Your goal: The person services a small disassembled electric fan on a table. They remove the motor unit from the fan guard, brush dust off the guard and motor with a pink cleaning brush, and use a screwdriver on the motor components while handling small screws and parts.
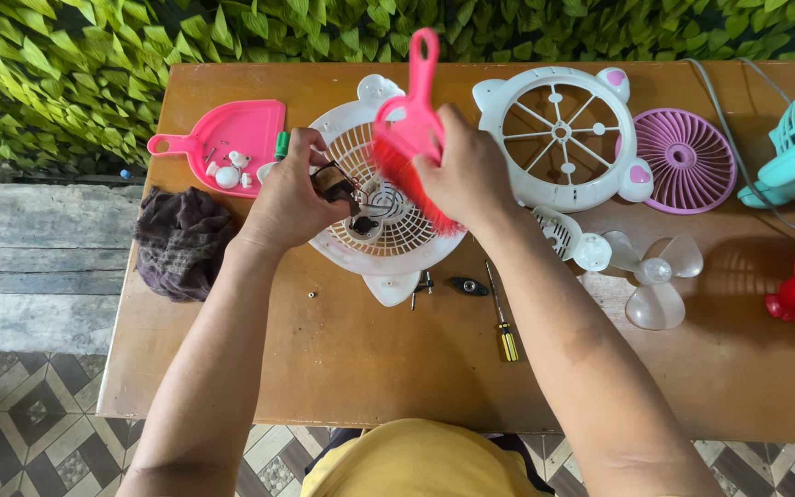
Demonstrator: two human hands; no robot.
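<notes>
Both fists closed: right hand (466,175) grips bristly pink brush (409,138), left hand (292,198) pinches small dark motor (335,184) over ribbed white grille (388,230).

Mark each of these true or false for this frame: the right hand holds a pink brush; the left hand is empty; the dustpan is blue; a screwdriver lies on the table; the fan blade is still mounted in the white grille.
1. The right hand holds a pink brush. True.
2. The left hand is empty. False: it holds a small dark part over the white fan grille.
3. The dustpan is blue. False: it is pink.
4. A screwdriver lies on the table. True: it has a yellow handle.
5. The fan blade is mounted in the white grille. False: the clear blade lies loose on the table, to the right.
</notes>
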